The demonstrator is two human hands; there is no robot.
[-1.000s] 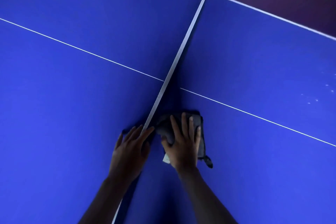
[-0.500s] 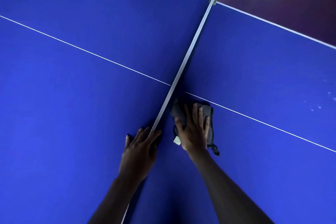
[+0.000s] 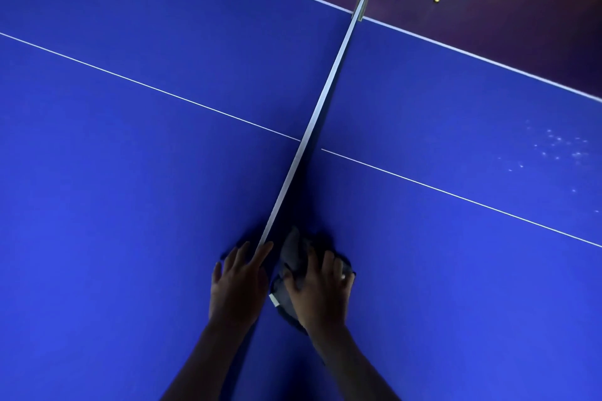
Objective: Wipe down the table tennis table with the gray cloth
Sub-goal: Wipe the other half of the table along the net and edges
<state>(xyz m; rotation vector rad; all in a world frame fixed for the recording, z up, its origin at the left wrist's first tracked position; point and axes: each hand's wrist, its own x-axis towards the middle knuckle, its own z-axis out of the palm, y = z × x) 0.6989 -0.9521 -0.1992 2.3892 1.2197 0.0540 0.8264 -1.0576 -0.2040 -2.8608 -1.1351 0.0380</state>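
While the left hand (image 3: 235, 285) lay flat, fingers straight, against the net (image 3: 321, 101), the right hand (image 3: 321, 290) pressed the gray cloth (image 3: 291, 255) onto the blue tabletop (image 3: 130, 205).

R hand (image 3: 321, 291) presses gray cloth (image 3: 290, 259) on table (image 3: 130, 205) (L hand (image 3: 236, 285) at net (image 3: 322, 98)).
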